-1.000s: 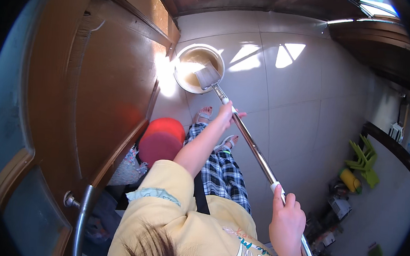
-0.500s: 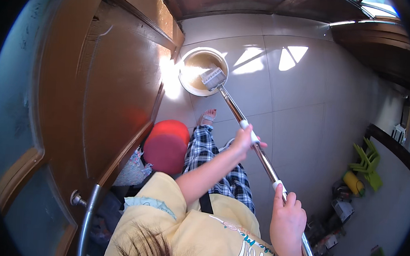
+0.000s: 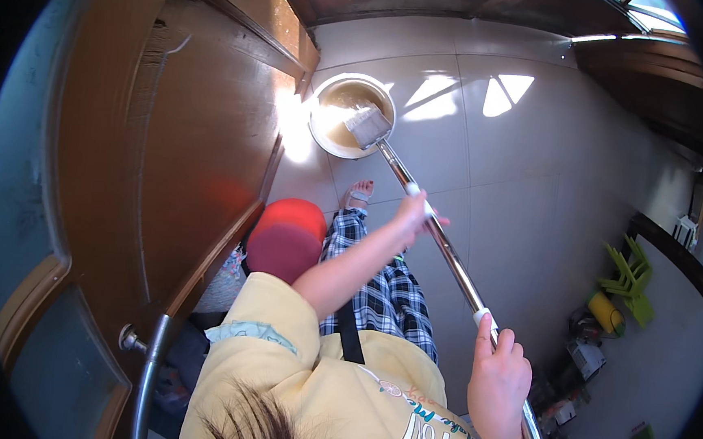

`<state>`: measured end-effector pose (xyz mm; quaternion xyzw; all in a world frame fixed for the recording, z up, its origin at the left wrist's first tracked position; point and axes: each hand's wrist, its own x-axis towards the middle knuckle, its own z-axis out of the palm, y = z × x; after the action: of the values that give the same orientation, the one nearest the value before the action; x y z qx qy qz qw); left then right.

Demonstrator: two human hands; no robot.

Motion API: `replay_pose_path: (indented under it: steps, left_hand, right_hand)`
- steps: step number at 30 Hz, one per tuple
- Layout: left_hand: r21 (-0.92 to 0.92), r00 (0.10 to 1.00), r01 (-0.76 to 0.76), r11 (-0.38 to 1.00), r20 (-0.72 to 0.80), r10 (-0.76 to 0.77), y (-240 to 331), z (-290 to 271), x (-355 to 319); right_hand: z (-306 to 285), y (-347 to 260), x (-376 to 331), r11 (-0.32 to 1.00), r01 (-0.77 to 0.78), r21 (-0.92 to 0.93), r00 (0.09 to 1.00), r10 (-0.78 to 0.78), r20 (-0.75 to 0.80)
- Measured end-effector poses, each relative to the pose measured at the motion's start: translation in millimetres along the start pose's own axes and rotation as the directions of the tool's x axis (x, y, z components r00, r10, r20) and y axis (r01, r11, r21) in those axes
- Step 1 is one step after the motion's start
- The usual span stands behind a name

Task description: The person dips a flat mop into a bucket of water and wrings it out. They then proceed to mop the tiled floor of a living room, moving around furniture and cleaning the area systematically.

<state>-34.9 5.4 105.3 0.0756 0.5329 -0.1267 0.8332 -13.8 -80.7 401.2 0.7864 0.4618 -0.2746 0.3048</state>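
A sponge mop's pale, blocky head (image 3: 369,126) sits tilted inside a round white bucket (image 3: 316,131) holding cloudy tan water (image 3: 334,119). From it a shiny metal handle (image 3: 458,266) slants down to the right, past my body. My left hand (image 3: 411,213) is closed around a white sleeve on the handle's upper part, not far from the mop head. Lower down, my right hand (image 3: 501,385) grips the pole just below a second white collar, its thumb laid along the shaft.
A wooden door (image 3: 212,120) with a metal handle (image 3: 147,385) stands at my left. Close to my leg is a red stool (image 3: 287,230). Along the right wall are a green plastic rack (image 3: 630,276), a yellow roll (image 3: 606,312) and assorted small items. Pale tiles (image 3: 507,206) cover the floor.
My left hand and the white sleeve have slid up the handle toward the mop head. The mop head has shifted slightly within the bucket. My right hand has barely moved.
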Motion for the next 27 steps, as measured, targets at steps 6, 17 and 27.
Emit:
replay_pose_path:
  steps: [6, 17, 27]
  left_hand:
    - [0.006, 0.996, -0.007, 1.0, 0.093, 0.006, -15.5, 24.1, -50.4]
    - [0.07, 0.989, 0.013, 0.997, -0.147, -0.003, 23.7, -18.2, 54.7]
    - [-0.015, 0.998, -0.015, 1.0, 0.056, 0.016, -13.4, 18.4, -30.3]
  right_hand:
    - [-0.5, -0.6, -1.5, 0.998, -0.026, 0.054, 0.999, 0.024, 0.037]
    - [-0.3, 2.5, -1.1, 0.996, -0.028, 0.087, 0.999, 0.025, 0.039]
    - [-4.0, 6.8, -0.1, 1.0, 0.006, 0.026, 1.0, -0.006, -0.022]
